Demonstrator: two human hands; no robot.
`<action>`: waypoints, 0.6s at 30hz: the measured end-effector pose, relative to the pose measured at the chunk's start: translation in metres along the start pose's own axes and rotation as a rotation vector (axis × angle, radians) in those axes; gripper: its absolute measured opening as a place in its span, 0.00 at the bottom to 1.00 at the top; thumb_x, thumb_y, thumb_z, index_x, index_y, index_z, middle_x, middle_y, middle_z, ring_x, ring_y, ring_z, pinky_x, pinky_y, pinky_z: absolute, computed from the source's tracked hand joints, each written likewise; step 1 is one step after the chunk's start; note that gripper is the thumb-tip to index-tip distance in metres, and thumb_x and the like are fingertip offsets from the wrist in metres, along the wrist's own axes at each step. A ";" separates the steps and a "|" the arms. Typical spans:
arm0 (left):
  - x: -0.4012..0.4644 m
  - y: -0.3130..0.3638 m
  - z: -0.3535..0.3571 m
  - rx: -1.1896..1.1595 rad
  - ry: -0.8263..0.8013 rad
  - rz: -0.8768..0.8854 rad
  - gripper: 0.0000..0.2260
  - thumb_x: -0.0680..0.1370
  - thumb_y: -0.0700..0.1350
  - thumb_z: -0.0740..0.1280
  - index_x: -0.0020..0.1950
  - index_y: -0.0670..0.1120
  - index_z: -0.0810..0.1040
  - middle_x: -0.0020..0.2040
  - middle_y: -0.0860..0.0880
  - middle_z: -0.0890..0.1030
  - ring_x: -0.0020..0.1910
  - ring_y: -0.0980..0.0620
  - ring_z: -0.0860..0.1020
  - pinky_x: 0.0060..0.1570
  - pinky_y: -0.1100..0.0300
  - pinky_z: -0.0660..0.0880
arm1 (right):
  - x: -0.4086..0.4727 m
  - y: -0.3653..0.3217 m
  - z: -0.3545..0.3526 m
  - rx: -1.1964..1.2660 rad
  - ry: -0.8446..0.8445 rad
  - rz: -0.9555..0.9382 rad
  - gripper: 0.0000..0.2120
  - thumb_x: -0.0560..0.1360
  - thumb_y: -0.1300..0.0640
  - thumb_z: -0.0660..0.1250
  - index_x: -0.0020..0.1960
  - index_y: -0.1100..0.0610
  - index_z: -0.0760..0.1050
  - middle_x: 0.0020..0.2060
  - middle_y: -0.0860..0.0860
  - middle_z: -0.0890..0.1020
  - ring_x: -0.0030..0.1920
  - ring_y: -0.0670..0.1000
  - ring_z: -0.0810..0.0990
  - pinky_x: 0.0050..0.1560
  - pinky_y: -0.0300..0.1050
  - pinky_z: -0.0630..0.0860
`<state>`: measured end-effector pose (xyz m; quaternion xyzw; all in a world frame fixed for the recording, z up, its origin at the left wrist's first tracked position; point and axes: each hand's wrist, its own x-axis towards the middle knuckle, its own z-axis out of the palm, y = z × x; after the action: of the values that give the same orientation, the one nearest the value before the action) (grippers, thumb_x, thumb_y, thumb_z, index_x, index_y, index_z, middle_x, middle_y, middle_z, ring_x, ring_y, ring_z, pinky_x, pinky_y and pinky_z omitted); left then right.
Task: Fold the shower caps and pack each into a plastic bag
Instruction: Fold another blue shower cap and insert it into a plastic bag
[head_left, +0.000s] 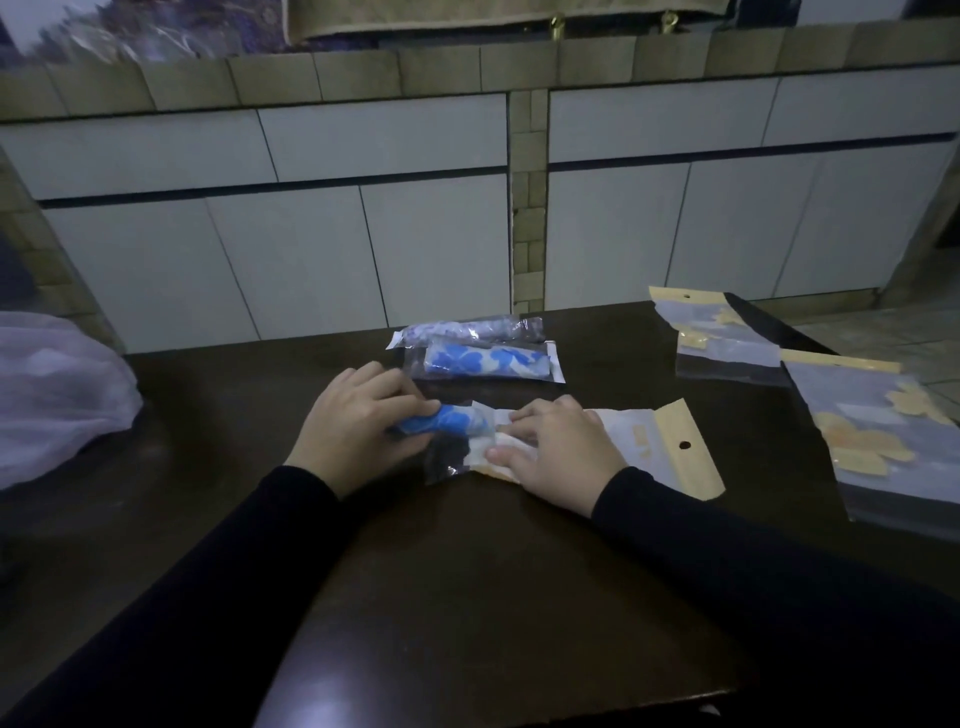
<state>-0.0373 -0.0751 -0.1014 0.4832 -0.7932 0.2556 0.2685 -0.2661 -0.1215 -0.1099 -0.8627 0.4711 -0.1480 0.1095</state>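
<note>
Black sleeves (218, 587) reach over the dark table (467, 597), left hand (353, 421) gripping the rolled blue shower cap (457, 420) at the bag's mouth, right hand (561, 452) pressing fingers-flat on that plastic bag (649, 441), two packed caps (483, 351) lying just beyond.
</note>
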 end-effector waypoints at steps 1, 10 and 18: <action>-0.001 -0.001 0.000 0.004 -0.006 -0.017 0.10 0.65 0.47 0.79 0.44 0.49 0.84 0.40 0.52 0.80 0.36 0.52 0.72 0.34 0.59 0.67 | 0.001 0.002 0.000 0.049 0.017 0.015 0.21 0.76 0.37 0.60 0.64 0.45 0.75 0.64 0.43 0.74 0.64 0.48 0.66 0.65 0.50 0.64; -0.001 -0.006 -0.002 -0.001 -0.049 -0.074 0.10 0.64 0.46 0.80 0.43 0.48 0.84 0.38 0.51 0.79 0.35 0.51 0.73 0.34 0.59 0.65 | -0.003 0.008 0.003 0.262 0.169 0.013 0.17 0.78 0.41 0.59 0.61 0.46 0.77 0.60 0.42 0.78 0.61 0.46 0.70 0.64 0.51 0.68; 0.006 0.006 0.002 -0.064 -0.079 0.066 0.07 0.65 0.47 0.78 0.41 0.50 0.84 0.40 0.53 0.80 0.38 0.53 0.73 0.38 0.61 0.64 | -0.006 -0.002 0.001 0.215 0.146 -0.119 0.19 0.77 0.40 0.59 0.65 0.44 0.74 0.63 0.41 0.76 0.62 0.45 0.68 0.65 0.49 0.65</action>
<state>-0.0455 -0.0775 -0.0995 0.4578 -0.8263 0.2194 0.2438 -0.2676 -0.1151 -0.1117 -0.8593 0.4074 -0.2660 0.1578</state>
